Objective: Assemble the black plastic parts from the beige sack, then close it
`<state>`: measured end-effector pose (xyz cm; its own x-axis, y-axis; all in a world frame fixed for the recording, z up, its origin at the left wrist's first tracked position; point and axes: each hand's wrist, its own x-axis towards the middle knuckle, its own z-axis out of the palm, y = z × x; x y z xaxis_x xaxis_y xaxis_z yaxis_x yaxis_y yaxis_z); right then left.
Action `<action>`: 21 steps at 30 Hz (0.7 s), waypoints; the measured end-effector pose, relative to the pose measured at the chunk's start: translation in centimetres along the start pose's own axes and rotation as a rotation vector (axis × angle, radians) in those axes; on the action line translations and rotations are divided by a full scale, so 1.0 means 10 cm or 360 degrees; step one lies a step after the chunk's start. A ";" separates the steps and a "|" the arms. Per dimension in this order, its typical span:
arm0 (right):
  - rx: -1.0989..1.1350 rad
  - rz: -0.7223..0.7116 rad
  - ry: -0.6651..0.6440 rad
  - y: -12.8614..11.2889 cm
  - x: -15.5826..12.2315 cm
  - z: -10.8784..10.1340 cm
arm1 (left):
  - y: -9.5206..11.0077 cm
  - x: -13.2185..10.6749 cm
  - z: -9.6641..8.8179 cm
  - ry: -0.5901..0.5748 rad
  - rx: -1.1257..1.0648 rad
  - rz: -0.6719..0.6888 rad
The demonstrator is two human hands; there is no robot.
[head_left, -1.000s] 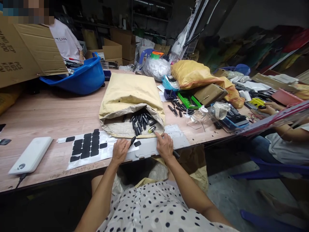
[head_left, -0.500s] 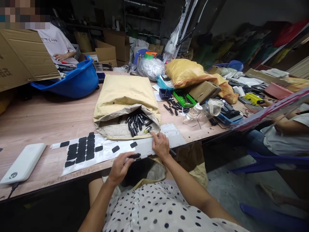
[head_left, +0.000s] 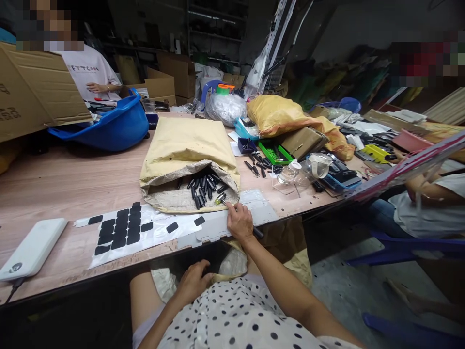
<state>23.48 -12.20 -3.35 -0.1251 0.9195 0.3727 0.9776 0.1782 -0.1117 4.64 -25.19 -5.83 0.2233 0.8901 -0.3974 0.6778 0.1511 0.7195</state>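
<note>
1. Paper sack (head_left: 189, 145): lies on its side at the middle of the table (head_left: 72, 179), with its mouth open toward the near edge. A heap of black rods (head_left: 203, 186) sits just inside the mouth.
2. Backing sheet (head_left: 160, 228): lies flat to the near left of the sack and carries rows of black pads (head_left: 121, 232). Two pads lie apart to the right.
3. Grey panel (head_left: 261, 208): lies along the near table edge, just in front of the sack mouth.
4. Right hand (head_left: 239, 223): rests palm-down on the panel with fingers together and the forefinger stretched toward the sack mouth.
5. Left hand (head_left: 192, 283): is below the table edge at the lap, fingers curled on a pale bag (head_left: 228, 264). Whether they enclose anything cannot be told.
6. Loose rod (head_left: 258, 232): its black end protrudes from under the heel of the right hand. Whether it is gripped or merely covered cannot be told.
7. Yellow-tipped piece (head_left: 220, 198): lies at the sack's lip, at the right forefinger.

Hazard: rods at the open mouth may roll out and over the near edge if the sack or the panel is nudged.
</note>
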 end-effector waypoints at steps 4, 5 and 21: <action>-0.0019 -0.0013 0.0015 0.01 -0.01 0.02 | 0.47 0.02 -0.38 0.0070 -0.0405 0.0335; -0.0026 -0.0012 0.0017 0.02 -0.01 0.03 | 0.57 0.10 -0.50 0.0305 -0.0441 0.0361; -0.0008 -0.0037 -0.0008 -0.02 0.01 0.02 | 0.69 1.00 -1.14 0.1234 0.0070 -0.0211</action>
<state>23.22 -12.07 -3.46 -0.1484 0.9170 0.3703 0.9753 0.1976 -0.0986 3.56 -10.34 1.72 -0.4027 0.9143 0.0439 0.6955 0.2744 0.6641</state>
